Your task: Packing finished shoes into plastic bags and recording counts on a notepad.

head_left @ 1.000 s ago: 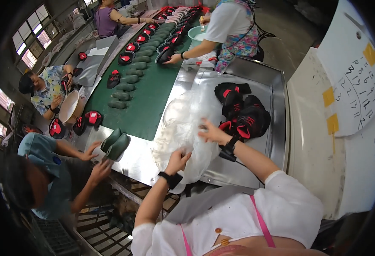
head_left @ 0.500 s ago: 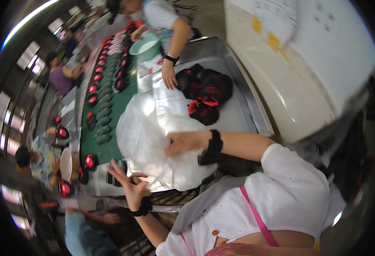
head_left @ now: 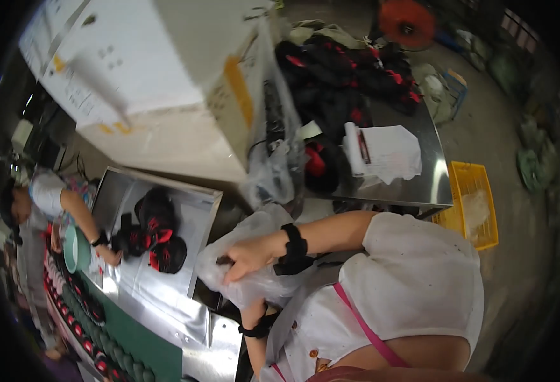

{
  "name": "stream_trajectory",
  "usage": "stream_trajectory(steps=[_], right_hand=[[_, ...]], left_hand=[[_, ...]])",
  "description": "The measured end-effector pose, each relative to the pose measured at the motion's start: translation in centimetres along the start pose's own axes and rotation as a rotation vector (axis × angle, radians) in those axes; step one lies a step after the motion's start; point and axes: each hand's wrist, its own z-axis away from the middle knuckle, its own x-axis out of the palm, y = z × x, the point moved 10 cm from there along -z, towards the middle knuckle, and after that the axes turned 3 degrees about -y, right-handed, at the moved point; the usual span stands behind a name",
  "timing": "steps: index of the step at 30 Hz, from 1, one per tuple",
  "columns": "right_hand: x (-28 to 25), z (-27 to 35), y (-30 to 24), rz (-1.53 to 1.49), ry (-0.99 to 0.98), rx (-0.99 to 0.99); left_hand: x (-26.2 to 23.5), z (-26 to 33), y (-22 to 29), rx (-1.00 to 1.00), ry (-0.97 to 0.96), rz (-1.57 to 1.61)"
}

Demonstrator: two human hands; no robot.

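Note:
A crumpled, translucent plastic bag point(head_left: 261, 224) is bunched up in front of me. My right hand point(head_left: 251, 258) is closed on it, thumb and fingers curled into the plastic. Something small and dark shows by its fingers, too unclear to name. Below it, my left hand point(head_left: 252, 312) is behind or inside the bag's folds, so its fingers are hidden. Both wrists wear black bands. Left of the bag, a metal tray table point(head_left: 194, 216) holds a pile of black-and-red caps point(head_left: 159, 219). A co-worker's hand point(head_left: 109, 256) is beside that pile.
A metal table point(head_left: 436, 172) at the far right bears more black-and-red goods and an open notebook point(head_left: 388, 153). Another clear bag point(head_left: 270, 181) hangs beside the white cabinet point(head_left: 165, 134). A yellow crate point(head_left: 477, 204) stands on the floor. Rows of caps line a green belt point(head_left: 146, 334).
My view has swung right, bringing the side table and yellow crate into sight. The bag has left the work table and is gathered smaller; my hands, previously apart, have come together at it.

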Motion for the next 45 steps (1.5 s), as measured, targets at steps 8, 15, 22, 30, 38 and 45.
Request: stream_trajectory(steps=[8,15,22,30,38,45], right_hand=[[-9.2,20.6,7.1,-0.720,0.393,0.009],[-14.2,39.4,13.4,-0.661,0.701,0.078],[-15.1,47.3,6.7,0.071,0.801,-0.297],[-18.5,50.1,9.2,0.018,1.075,-0.114],[-15.2,49.0,10.1,-0.082,0.793,0.108],[-22.3,45.4,4.6,-0.179,0.812,0.113]], left_hand=[[-0.1,-12.0,9.0,-0.345,0.341,1.098],[8.9,-21.0,21.1,-0.380,0.063,1.592],[15.5,-26.6,38.8,-0.136,-0.425,1.518],[20.2,-29.2,43.8,-0.010,-0.842,1.093],[17.7,-25.7,42.8,0.398,-0.560,0.966],[11.0,-19.8,25.5,-0.040,0.022,1.041]])
